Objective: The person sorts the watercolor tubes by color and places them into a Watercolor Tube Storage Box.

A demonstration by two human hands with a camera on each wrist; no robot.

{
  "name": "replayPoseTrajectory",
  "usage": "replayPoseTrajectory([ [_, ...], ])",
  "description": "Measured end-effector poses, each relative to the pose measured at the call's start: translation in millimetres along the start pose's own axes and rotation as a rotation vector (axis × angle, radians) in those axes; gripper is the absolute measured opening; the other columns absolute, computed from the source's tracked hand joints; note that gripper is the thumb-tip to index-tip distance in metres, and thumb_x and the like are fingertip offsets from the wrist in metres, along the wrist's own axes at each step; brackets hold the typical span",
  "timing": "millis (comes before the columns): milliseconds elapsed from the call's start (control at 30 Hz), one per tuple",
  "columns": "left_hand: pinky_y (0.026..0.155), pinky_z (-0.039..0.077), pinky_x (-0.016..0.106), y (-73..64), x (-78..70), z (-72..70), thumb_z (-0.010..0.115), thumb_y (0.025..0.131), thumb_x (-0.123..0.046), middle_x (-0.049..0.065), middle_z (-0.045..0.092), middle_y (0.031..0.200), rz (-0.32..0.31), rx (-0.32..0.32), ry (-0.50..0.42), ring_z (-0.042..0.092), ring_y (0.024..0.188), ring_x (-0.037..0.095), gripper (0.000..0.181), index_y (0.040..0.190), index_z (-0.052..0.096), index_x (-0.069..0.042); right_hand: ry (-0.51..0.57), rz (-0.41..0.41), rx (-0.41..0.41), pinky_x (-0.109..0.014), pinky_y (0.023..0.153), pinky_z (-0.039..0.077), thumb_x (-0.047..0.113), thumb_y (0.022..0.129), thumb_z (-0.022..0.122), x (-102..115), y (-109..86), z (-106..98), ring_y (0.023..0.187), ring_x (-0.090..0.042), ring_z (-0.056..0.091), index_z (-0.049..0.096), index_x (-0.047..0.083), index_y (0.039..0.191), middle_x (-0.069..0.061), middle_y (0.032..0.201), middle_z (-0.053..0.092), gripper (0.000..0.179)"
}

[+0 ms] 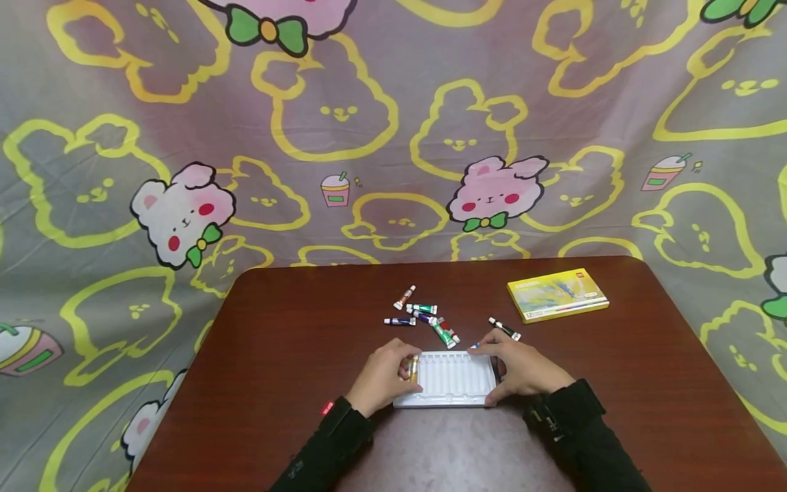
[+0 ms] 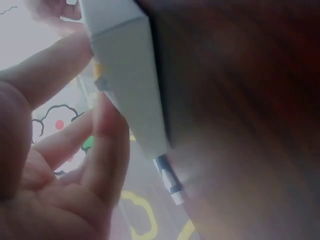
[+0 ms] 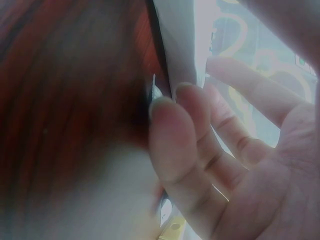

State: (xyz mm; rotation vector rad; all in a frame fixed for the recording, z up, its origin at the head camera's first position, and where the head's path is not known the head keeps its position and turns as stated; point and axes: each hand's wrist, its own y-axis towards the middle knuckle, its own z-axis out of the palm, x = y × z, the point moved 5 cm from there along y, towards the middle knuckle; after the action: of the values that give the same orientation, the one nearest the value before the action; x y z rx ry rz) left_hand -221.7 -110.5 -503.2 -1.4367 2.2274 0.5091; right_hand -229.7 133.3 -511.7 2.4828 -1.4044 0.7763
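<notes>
Head view, hands (image 1: 384, 372) gripping white tray (image 1: 456, 374)

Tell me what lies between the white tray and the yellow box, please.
In the head view, a black-and-white tube, plus part of the right hand.

The tray (image 1: 456, 377) is white, the table (image 1: 289, 348) red-brown, the backdrop (image 1: 393, 174) cartoon-patterned.

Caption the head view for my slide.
Left grip and right grip hold a white tray by its ends; small tubes and a yellow box lie beyond on the table.
</notes>
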Motion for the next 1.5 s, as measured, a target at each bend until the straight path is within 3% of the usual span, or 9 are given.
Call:
replayPoseTrajectory([
  [200, 0.081, 0.049, 0.037, -0.4, -3.9, 2.6, 0.087, 0.069, -0.038, 0.003, 0.062, 0.103, 0.033, -0.013, 0.168, 0.048, 0.096, 0.018, 0.064, 0.125, 0.068, -0.012, 0.003, 0.001, 0.008, -0.041, 0.082, 0.050, 0.044, 0.058, 0.091, -0.3, -0.8, 0.1, 0.097, -0.020, 0.051, 0.061, 0.018, 0.133, -0.007, 0.126, 0.049, 0.085],
  [533, 0.083, 0.050, 0.037, -8.2, -16.1, 2.7, 0.077, 0.074, -0.055, 0.004, 0.062, 0.103, 0.134, -0.074, 0.533, 0.050, 0.095, 0.020, 0.064, 0.125, 0.068, -0.018, 0.003, -0.002, 0.008, -0.041, 0.082, 0.050, 0.045, 0.058, 0.091, -1.0, 0.3, 0.6, 0.097, -0.020, 0.051, 0.061, 0.020, 0.134, -0.007, 0.126, 0.048, 0.086],
  [767, 0.096, 0.049, 0.043, -9.5, -19.5, 1.6, 0.071, 0.079, -0.060, 0.004, 0.062, 0.109, 0.133, -0.036, 0.646, 0.051, 0.102, 0.021, 0.061, 0.125, 0.069, -0.021, 0.001, -0.005, 0.003, -0.041, 0.083, 0.050, 0.045, 0.058, 0.091, -0.3, 0.5, 0.6, 0.098, -0.020, 0.051, 0.061, 0.020, 0.134, -0.007, 0.127, 0.049, 0.086],
  [967, 0.093, 0.049, 0.043, -8.5, -18.1, 1.7, 0.072, 0.078, -0.059, 0.004, 0.062, 0.108, 0.139, -0.042, 0.614, 0.052, 0.100, 0.020, 0.060, 0.125, 0.069, -0.021, 0.006, -0.011, 0.000, -0.042, 0.083, 0.050, 0.044, 0.058, 0.091, 0.0, -0.1, -0.1, 0.099, -0.020, 0.051, 0.061, 0.018, 0.134, -0.007, 0.126, 0.048, 0.086],
  [1200, 0.081, 0.051, 0.039, -4.9, -14.5, -0.7, 0.076, 0.072, -0.061, 0.003, 0.060, 0.106, 0.098, -0.009, 0.456, 0.050, 0.095, 0.019, 0.065, 0.124, 0.069, -0.022, 0.009, 0.008, 0.013, -0.042, 0.082, 0.049, 0.045, 0.058, 0.091, -1.1, -0.5, 0.2, 0.098, -0.021, 0.050, 0.061, 0.019, 0.134, -0.007, 0.128, 0.048, 0.086],
  [1400, 0.089, 0.048, 0.047, -4.3, -11.3, -4.8, 0.080, 0.058, -0.070, 0.002, 0.057, 0.128, 0.120, 0.085, 0.324, 0.050, 0.112, 0.021, 0.099, 0.141, 0.054, -0.023, 0.004, 0.019, 0.019, -0.039, 0.078, 0.048, 0.045, 0.059, 0.090, -1.1, 0.0, -0.5, 0.094, -0.020, 0.049, 0.060, 0.019, 0.135, -0.006, 0.126, 0.048, 0.086],
  [1500, 0.092, 0.048, 0.050, -4.2, -8.0, -3.8, 0.084, 0.054, -0.067, 0.004, 0.056, 0.135, 0.122, 0.148, 0.293, 0.049, 0.117, 0.023, 0.108, 0.145, 0.048, -0.019, 0.005, 0.025, 0.022, -0.038, 0.077, 0.047, 0.045, 0.059, 0.090, -1.4, 0.4, -0.6, 0.094, -0.020, 0.049, 0.059, 0.019, 0.136, -0.006, 0.126, 0.048, 0.087],
])
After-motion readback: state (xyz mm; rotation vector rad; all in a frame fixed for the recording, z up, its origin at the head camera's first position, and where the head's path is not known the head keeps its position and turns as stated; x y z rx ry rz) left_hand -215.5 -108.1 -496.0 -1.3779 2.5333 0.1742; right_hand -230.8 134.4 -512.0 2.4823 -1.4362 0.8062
